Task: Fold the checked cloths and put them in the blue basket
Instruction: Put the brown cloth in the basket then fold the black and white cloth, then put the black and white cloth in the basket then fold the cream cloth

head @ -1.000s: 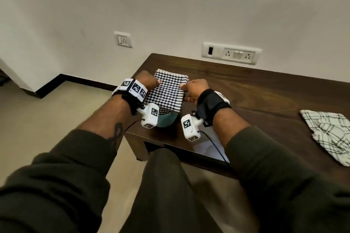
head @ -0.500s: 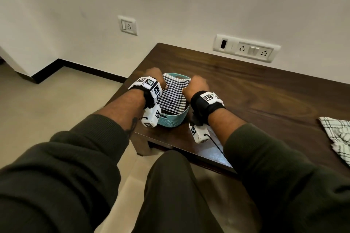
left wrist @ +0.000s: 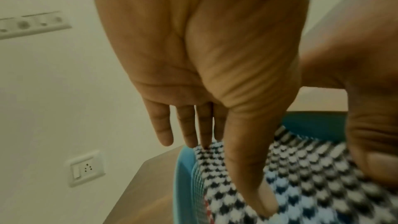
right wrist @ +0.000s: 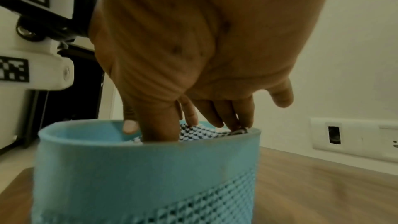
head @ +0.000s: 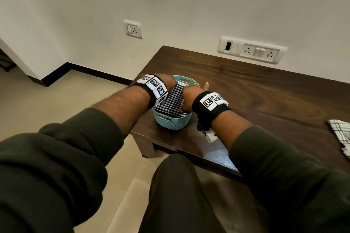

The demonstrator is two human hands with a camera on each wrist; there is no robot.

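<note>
A folded black-and-white checked cloth (head: 173,102) lies inside the round blue basket (head: 171,125) at the table's near left corner. My left hand (head: 167,81) is over the basket's left side. In the left wrist view its straight fingers (left wrist: 187,129) and thumb press on the cloth (left wrist: 312,176) beside the basket rim (left wrist: 185,168). My right hand (head: 191,91) is at the basket's right side. In the right wrist view the right hand (right wrist: 193,125) reaches down past the basket wall (right wrist: 140,168) onto the cloth (right wrist: 193,134), fingers extended.
A second checked cloth (head: 341,134) lies unfolded at the right edge of the dark wooden table (head: 246,100). Wall sockets (head: 251,51) sit behind the table. The basket stands close to the table's front and left edges, above my knee.
Both hands brought the folded cloth down from above the basket into it. Their grip on its sides has opened into straight fingers pressing it down.
</note>
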